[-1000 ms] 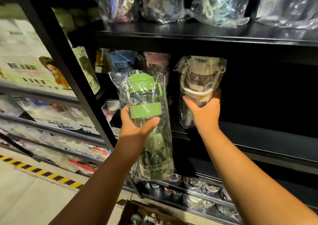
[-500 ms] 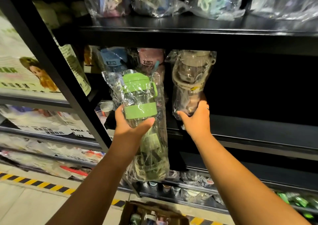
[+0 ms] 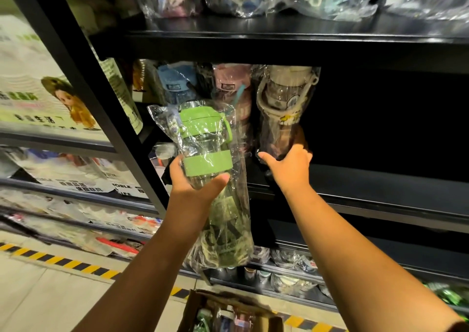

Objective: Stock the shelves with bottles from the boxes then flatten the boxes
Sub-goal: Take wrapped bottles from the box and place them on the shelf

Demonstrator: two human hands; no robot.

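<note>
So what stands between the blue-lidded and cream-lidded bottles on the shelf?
A bagged pink-lidded bottle, as the head view shows.

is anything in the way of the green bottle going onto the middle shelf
Yes, straight behind the green bottle stand the blue-capped bottle and pink-capped bottle, with the beige bottle in the right hand beside them. Right of that, the shelf shows no bottles.
</note>
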